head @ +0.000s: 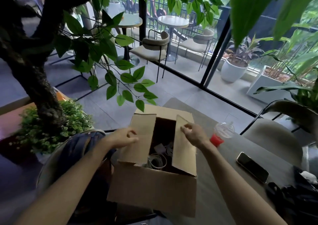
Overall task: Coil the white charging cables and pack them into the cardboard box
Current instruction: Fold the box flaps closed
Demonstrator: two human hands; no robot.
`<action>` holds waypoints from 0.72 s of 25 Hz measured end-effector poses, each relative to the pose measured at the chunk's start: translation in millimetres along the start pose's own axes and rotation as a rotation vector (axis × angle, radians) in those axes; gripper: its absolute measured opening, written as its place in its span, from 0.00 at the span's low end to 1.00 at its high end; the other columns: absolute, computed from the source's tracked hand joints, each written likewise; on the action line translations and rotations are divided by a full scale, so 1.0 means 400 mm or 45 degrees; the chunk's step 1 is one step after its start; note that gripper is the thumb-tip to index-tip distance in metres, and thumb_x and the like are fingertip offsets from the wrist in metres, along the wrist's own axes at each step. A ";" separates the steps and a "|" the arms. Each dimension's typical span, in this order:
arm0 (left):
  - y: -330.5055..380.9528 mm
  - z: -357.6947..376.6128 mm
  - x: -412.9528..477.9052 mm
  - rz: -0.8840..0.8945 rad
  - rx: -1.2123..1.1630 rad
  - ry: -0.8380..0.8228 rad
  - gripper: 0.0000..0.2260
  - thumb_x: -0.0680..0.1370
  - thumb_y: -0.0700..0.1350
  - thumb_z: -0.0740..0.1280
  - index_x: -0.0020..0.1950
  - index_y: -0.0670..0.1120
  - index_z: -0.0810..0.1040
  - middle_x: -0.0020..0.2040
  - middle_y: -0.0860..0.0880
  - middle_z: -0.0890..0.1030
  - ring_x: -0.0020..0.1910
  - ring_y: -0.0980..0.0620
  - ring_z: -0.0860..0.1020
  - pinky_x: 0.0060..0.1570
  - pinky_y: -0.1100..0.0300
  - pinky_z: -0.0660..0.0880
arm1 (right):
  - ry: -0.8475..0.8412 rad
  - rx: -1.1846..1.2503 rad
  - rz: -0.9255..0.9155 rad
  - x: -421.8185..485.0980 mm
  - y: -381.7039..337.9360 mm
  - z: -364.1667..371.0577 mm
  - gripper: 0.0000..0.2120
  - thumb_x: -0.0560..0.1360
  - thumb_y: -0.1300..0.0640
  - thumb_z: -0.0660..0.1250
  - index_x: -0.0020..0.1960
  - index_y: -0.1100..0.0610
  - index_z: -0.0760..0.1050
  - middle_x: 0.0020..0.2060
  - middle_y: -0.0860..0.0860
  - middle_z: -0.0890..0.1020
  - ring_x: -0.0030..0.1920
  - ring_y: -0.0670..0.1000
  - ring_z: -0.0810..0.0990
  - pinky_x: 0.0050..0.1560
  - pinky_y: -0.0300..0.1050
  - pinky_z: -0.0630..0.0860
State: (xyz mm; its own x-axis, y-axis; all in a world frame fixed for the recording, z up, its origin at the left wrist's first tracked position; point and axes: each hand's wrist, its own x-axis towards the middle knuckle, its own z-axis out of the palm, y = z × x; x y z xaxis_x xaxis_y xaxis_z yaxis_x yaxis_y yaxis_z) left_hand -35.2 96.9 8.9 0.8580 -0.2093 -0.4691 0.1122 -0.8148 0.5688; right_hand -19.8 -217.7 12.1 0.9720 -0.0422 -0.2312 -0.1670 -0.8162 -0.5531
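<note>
A cardboard box (pixel 151 190) stands on the grey table in front of me, its two side flaps folded partly inward. Through the gap between the flaps I see coiled white charging cables (pixel 157 161) and a small white adapter lying inside. My left hand (pixel 123 137) rests on the left flap with fingers curled at its edge. My right hand (pixel 193 133) pinches the top edge of the right flap.
A plastic cup with red drink (pixel 222 135) stands just right of the box. A dark phone (pixel 252 167) lies further right, with black items (pixel 296 195) at the table's right edge. A backpack on a chair (pixel 75 154) sits left; a potted tree (pixel 43 104) beyond.
</note>
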 end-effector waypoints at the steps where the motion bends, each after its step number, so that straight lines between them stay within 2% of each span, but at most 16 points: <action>1: -0.009 0.019 0.003 -0.044 0.162 0.047 0.19 0.79 0.54 0.67 0.66 0.48 0.73 0.60 0.46 0.79 0.58 0.48 0.77 0.51 0.59 0.72 | -0.042 -0.095 0.004 0.014 0.007 0.028 0.15 0.80 0.49 0.64 0.60 0.57 0.80 0.61 0.59 0.81 0.62 0.59 0.78 0.61 0.46 0.71; 3: -0.032 0.044 0.003 -0.135 0.283 0.105 0.25 0.77 0.55 0.67 0.71 0.46 0.67 0.65 0.44 0.76 0.63 0.44 0.75 0.57 0.57 0.72 | 0.002 -0.142 0.085 0.039 0.025 0.066 0.16 0.77 0.55 0.67 0.64 0.57 0.77 0.64 0.61 0.77 0.66 0.62 0.72 0.67 0.47 0.66; 4: -0.045 0.054 0.001 -0.167 0.286 0.082 0.28 0.77 0.55 0.68 0.73 0.46 0.63 0.67 0.44 0.76 0.63 0.43 0.75 0.56 0.55 0.74 | 0.062 -0.102 0.149 0.053 0.035 0.074 0.19 0.75 0.60 0.66 0.65 0.58 0.75 0.65 0.62 0.74 0.66 0.63 0.70 0.67 0.47 0.65; 7: -0.074 0.066 -0.013 -0.283 0.033 -0.085 0.35 0.76 0.56 0.69 0.75 0.52 0.51 0.64 0.45 0.74 0.54 0.44 0.78 0.33 0.56 0.79 | 0.143 -0.083 0.321 0.118 0.048 0.064 0.28 0.71 0.64 0.66 0.71 0.60 0.68 0.66 0.62 0.73 0.67 0.63 0.70 0.68 0.49 0.64; 8: -0.080 0.071 -0.019 -0.316 -0.061 -0.144 0.38 0.76 0.56 0.69 0.76 0.55 0.47 0.65 0.45 0.72 0.53 0.45 0.78 0.29 0.57 0.79 | 0.157 -0.009 0.367 0.137 0.050 0.061 0.30 0.71 0.65 0.66 0.72 0.61 0.66 0.65 0.62 0.74 0.67 0.63 0.71 0.68 0.51 0.66; 10: -0.089 0.080 -0.021 -0.310 -0.106 -0.193 0.44 0.76 0.55 0.69 0.78 0.57 0.38 0.70 0.46 0.70 0.55 0.45 0.78 0.30 0.58 0.79 | 0.177 0.290 0.406 0.161 0.058 0.058 0.29 0.71 0.69 0.64 0.71 0.63 0.64 0.59 0.61 0.76 0.61 0.61 0.74 0.62 0.53 0.72; 11: -0.092 0.079 -0.020 -0.292 -0.095 -0.172 0.45 0.77 0.55 0.69 0.79 0.56 0.36 0.71 0.46 0.69 0.57 0.44 0.78 0.33 0.57 0.80 | 0.181 0.429 0.428 0.165 0.063 0.057 0.28 0.71 0.71 0.63 0.70 0.63 0.64 0.56 0.59 0.76 0.56 0.58 0.75 0.58 0.52 0.74; 13: -0.083 0.067 -0.016 -0.283 -0.233 -0.115 0.40 0.78 0.52 0.68 0.80 0.53 0.43 0.71 0.46 0.70 0.58 0.45 0.78 0.45 0.52 0.82 | 0.203 0.600 0.456 0.174 0.074 0.051 0.23 0.71 0.73 0.61 0.64 0.61 0.67 0.52 0.58 0.75 0.49 0.54 0.74 0.50 0.50 0.76; 14: -0.075 0.060 -0.015 -0.280 -0.358 -0.106 0.36 0.79 0.51 0.67 0.79 0.53 0.48 0.70 0.47 0.71 0.56 0.48 0.79 0.45 0.53 0.82 | 0.212 0.660 0.447 0.177 0.081 0.048 0.21 0.71 0.74 0.60 0.61 0.59 0.69 0.50 0.57 0.76 0.46 0.53 0.74 0.45 0.47 0.75; 16: -0.051 0.036 -0.018 -0.319 -0.572 -0.138 0.25 0.81 0.52 0.64 0.76 0.55 0.58 0.66 0.48 0.74 0.50 0.53 0.78 0.37 0.58 0.81 | 0.211 0.744 0.402 0.179 0.091 0.037 0.23 0.69 0.77 0.58 0.59 0.60 0.74 0.48 0.55 0.78 0.46 0.53 0.76 0.39 0.42 0.72; 18: -0.037 0.016 -0.025 -0.453 -0.754 -0.171 0.18 0.82 0.57 0.61 0.70 0.54 0.66 0.61 0.49 0.75 0.55 0.49 0.77 0.44 0.49 0.82 | 0.191 0.816 0.398 0.173 0.110 0.028 0.26 0.70 0.79 0.56 0.62 0.59 0.76 0.51 0.55 0.80 0.51 0.55 0.78 0.42 0.43 0.76</action>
State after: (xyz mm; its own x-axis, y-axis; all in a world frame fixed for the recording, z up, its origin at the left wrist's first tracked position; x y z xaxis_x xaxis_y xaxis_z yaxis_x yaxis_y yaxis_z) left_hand -48.7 107.8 0.9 0.6535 -0.0809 -0.7526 0.6611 -0.4232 0.6196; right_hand 38.5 -250.1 -37.1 0.8676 -0.3343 -0.3681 -0.4597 -0.2570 -0.8501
